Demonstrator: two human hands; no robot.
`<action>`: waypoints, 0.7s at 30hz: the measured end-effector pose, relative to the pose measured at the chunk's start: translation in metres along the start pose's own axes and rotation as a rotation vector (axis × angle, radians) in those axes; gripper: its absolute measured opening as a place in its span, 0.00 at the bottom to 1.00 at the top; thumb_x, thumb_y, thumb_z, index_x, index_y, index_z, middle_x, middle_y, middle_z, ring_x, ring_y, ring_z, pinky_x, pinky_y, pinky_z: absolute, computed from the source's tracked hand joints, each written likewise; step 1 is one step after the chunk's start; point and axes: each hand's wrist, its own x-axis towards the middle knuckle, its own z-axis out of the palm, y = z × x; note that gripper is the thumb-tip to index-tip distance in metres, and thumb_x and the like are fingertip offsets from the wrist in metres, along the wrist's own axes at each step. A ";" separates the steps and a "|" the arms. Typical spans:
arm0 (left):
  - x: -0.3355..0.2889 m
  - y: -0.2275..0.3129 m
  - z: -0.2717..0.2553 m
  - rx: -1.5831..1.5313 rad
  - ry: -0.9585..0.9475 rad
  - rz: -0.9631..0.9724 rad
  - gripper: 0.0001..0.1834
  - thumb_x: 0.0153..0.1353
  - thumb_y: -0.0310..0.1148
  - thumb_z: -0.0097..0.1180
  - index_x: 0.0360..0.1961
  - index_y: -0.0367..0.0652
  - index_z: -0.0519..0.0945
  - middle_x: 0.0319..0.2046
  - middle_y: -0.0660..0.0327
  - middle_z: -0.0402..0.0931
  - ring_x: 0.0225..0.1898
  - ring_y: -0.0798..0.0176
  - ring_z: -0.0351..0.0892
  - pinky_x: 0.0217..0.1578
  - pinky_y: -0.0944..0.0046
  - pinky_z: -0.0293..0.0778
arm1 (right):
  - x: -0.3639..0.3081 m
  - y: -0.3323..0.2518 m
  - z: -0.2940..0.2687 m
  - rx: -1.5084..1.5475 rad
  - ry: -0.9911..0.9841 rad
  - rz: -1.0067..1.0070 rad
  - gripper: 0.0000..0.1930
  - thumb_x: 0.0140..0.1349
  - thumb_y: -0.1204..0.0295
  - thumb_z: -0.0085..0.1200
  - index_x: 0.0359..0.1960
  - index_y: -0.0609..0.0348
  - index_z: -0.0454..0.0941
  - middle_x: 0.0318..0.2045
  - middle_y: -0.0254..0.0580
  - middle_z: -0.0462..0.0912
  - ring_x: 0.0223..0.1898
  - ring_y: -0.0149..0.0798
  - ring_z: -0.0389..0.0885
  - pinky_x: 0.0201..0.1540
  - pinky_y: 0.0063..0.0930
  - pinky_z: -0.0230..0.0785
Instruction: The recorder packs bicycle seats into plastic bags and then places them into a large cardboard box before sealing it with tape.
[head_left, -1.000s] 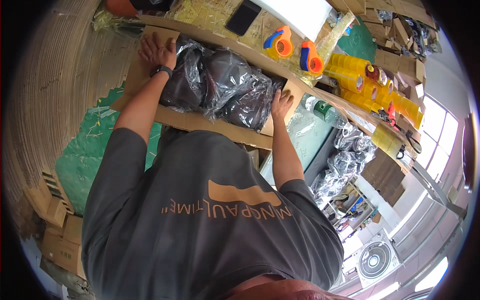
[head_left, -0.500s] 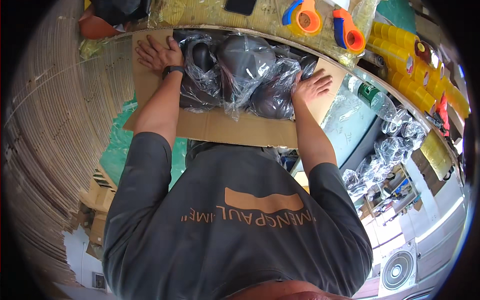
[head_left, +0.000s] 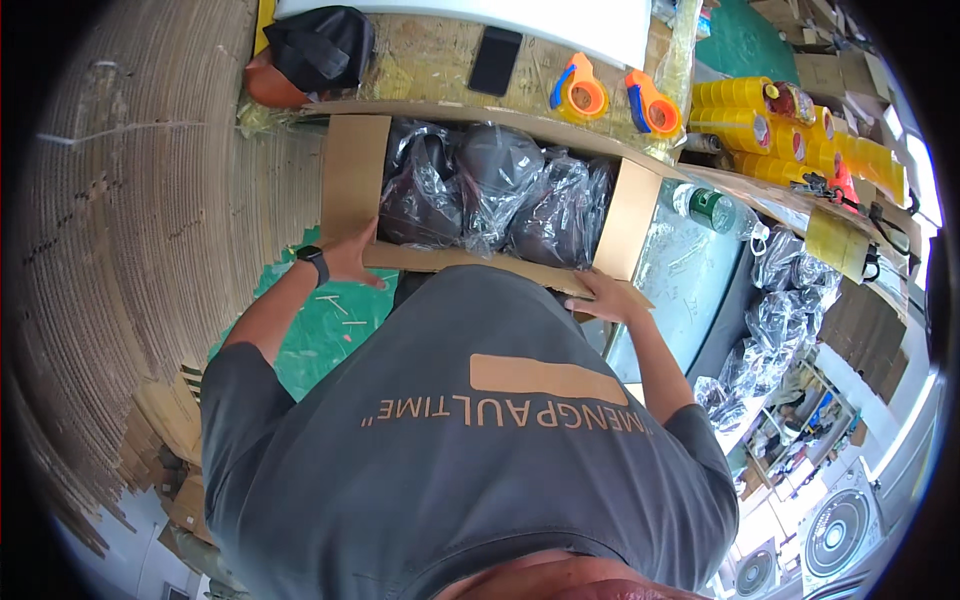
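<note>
Fingers of both hands (left (head_left: 352, 262), right (head_left: 612, 298)) flat on cardboard box (head_left: 352, 175), stacked cardboard (head_left: 150, 200) alongside.

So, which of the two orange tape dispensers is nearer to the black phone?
The left tape dispenser, right beside the phone; the other dispenser lies farther right.

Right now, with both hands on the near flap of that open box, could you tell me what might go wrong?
1. The plastic-wrapped dark items bulge up between the flaps, so one could get pinched or keep the cardboard box from closing flat.
2. The left hand and right hand only press on the near flap; the side flaps stand open and may spring back.
3. The tape dispensers lie beyond the box, needing a reach across.
</note>
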 end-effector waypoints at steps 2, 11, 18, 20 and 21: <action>0.003 0.013 -0.019 0.099 0.022 0.003 0.85 0.45 0.74 0.78 0.86 0.35 0.38 0.84 0.36 0.48 0.85 0.36 0.50 0.83 0.39 0.49 | -0.001 -0.016 -0.009 -0.274 0.064 -0.032 0.59 0.60 0.30 0.65 0.83 0.59 0.60 0.78 0.66 0.66 0.80 0.64 0.63 0.84 0.50 0.53; 0.121 -0.015 -0.065 0.439 0.645 0.053 0.74 0.43 0.63 0.81 0.85 0.44 0.54 0.86 0.47 0.46 0.88 0.46 0.38 0.84 0.36 0.38 | 0.120 -0.030 -0.041 -0.586 0.889 0.051 0.61 0.55 0.35 0.71 0.83 0.56 0.58 0.82 0.59 0.60 0.84 0.60 0.53 0.84 0.65 0.43; 0.159 0.028 -0.028 0.151 0.665 0.170 0.60 0.57 0.57 0.74 0.83 0.40 0.59 0.86 0.49 0.46 0.87 0.43 0.40 0.83 0.32 0.41 | 0.184 -0.113 -0.007 -0.534 0.859 -0.089 0.48 0.69 0.41 0.60 0.84 0.53 0.58 0.84 0.62 0.53 0.85 0.63 0.48 0.85 0.65 0.39; 0.195 0.055 -0.018 0.288 0.776 0.111 0.52 0.67 0.56 0.66 0.84 0.42 0.59 0.86 0.48 0.49 0.86 0.41 0.43 0.82 0.35 0.47 | 0.211 -0.137 -0.017 -0.590 0.860 -0.040 0.48 0.71 0.40 0.56 0.85 0.53 0.56 0.85 0.61 0.51 0.86 0.62 0.46 0.85 0.64 0.36; 0.206 0.062 -0.016 0.280 0.767 0.106 0.52 0.67 0.56 0.66 0.84 0.42 0.59 0.86 0.48 0.49 0.86 0.41 0.43 0.82 0.35 0.47 | 0.222 -0.139 -0.020 -0.610 0.846 -0.052 0.49 0.72 0.38 0.54 0.85 0.54 0.53 0.85 0.63 0.48 0.86 0.62 0.44 0.85 0.63 0.35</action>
